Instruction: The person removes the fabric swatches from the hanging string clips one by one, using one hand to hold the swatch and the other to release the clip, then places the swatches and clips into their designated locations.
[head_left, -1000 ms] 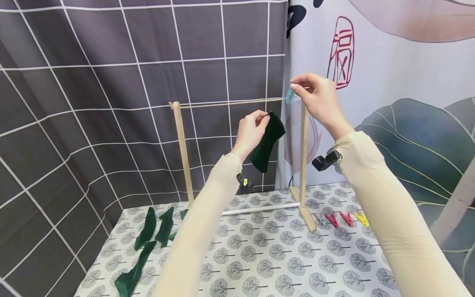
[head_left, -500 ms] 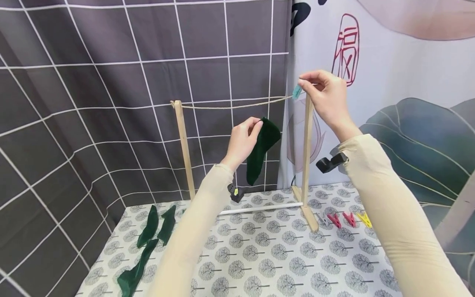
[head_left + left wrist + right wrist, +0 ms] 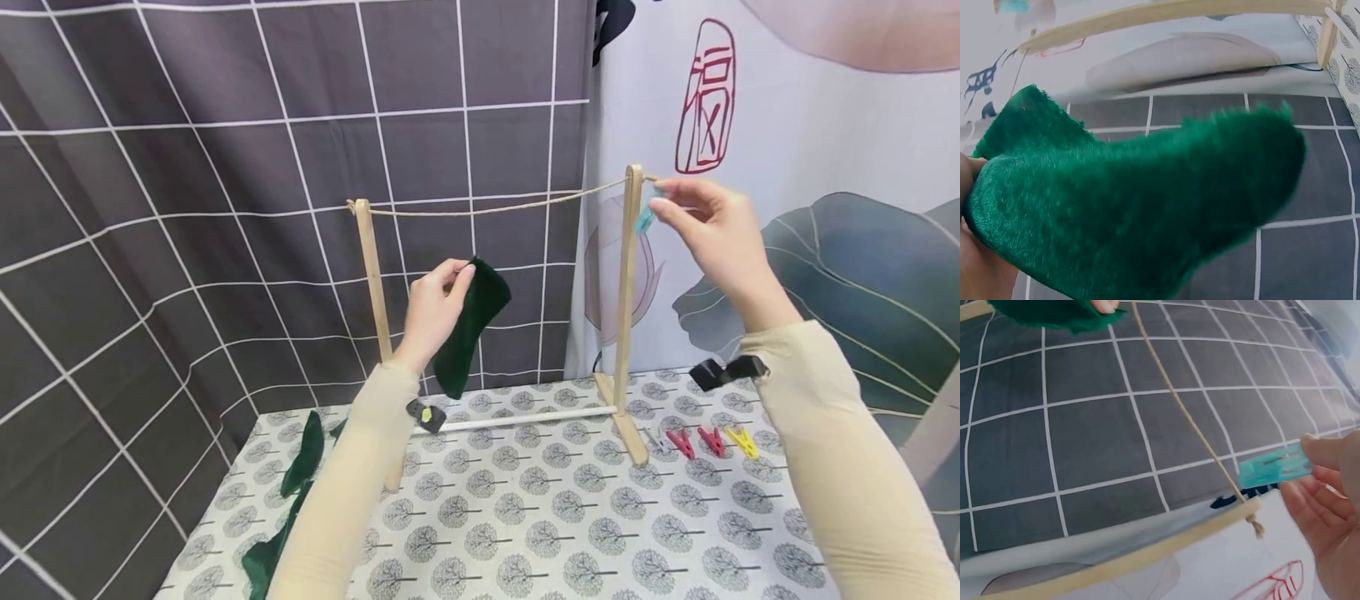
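My left hand [image 3: 433, 312] pinches a fuzzy dark green sock [image 3: 474, 321] by one edge, and the sock hangs down below the cord. In the left wrist view the sock [image 3: 1147, 187] fills the middle, with fingertips at the left edge. Between thumb and fingers, my right hand [image 3: 716, 229] holds a teal clothespin [image 3: 645, 221] close to the top of the right wooden post [image 3: 627, 283]. The right wrist view shows this clothespin [image 3: 1274, 465] beside the cord's end. A thin cord [image 3: 480, 210] runs between the two posts, sagging slightly.
A white rod [image 3: 540, 417] joins the posts low down on the tree-print tablecloth [image 3: 525, 508]. Several clothespins, including a yellow one [image 3: 742, 443] and a red one [image 3: 711, 442], lie right of the stand. More green pieces [image 3: 303, 454] lie at left, partly behind my left sleeve.
My right hand has moved right and slightly down with the clothespin, from the cord to beside the post. My left hand has carried the sock left and down.
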Tool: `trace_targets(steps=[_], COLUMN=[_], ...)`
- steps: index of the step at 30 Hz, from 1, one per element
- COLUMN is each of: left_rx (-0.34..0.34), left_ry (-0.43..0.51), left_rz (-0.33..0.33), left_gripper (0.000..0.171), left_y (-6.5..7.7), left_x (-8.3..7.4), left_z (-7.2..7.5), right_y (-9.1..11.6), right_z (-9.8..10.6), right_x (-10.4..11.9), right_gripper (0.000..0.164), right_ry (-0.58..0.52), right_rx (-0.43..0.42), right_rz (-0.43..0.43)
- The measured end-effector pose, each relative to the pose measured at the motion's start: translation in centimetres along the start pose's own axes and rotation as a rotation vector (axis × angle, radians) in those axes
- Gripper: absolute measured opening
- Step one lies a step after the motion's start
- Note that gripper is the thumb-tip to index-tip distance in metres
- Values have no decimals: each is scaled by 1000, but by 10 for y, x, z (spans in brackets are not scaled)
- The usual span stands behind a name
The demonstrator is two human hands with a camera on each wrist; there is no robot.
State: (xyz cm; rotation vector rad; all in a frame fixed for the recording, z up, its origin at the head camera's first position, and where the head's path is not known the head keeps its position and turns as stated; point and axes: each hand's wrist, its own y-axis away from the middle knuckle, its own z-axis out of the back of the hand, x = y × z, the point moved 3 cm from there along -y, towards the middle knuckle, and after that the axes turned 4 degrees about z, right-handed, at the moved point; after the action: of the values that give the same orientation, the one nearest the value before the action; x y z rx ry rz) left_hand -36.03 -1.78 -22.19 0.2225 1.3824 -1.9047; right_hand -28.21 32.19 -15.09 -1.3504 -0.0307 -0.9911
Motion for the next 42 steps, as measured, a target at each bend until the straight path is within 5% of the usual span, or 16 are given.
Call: trace_targets(steps=[8,18,28,33,42], left_rx=[-60,-191,-302,-284,-142], left_ry=[-21,-96,-181,-253,-409], left_rz=[87,282,424,454,517], left_gripper=[24,32,33,29,31], left_y=[35,88,147,172,208], left_x=[15,41,58,69,94], left_z=[55,122,185,198,193], right_y=[46,103,156,177,199], right_z=[19,47,71,87,98], right_x=[-12,-33,-48,-59,-79], right_gripper=[41,44,47,47,51], right_ry=[29,-24,127,153,231], right_rx=[64,51,71,43,106], right_rz=[-151,-315,-418,-465,-487])
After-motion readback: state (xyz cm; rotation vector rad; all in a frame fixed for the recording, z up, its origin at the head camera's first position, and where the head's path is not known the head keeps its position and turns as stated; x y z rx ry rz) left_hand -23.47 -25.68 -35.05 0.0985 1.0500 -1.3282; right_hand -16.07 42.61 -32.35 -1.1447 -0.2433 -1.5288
